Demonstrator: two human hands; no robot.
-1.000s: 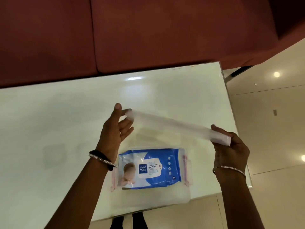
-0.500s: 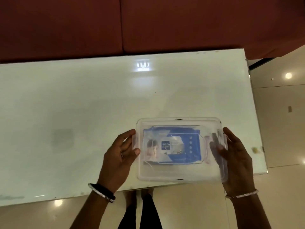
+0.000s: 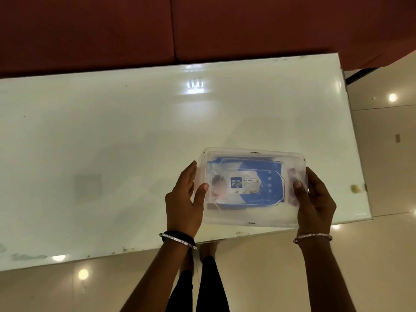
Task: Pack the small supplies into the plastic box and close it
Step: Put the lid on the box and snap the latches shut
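A clear plastic box (image 3: 253, 216) rests on the white table near its front right corner, its translucent lid (image 3: 292, 158) lying flat on top. Through the lid I see a blue pack of wet wipes (image 3: 247, 183) inside. My left hand (image 3: 183, 203) grips the box's left end, thumb pressed on the lid. My right hand (image 3: 314, 199) grips the right end, thumb on the lid over the pinkish side latch (image 3: 292, 174). The left latch is hidden by my fingers.
The glossy white table (image 3: 112, 143) stretches left and back. A dark red sofa (image 3: 202, 25) runs behind it. The table's front edge lies just under my wrists; shiny beige floor (image 3: 382, 255) lies to the right and below. My legs stand beneath.
A second ago both hands held the lid in the air above the open box. It came down onto the box, and now my thumbs press on it at both ends.
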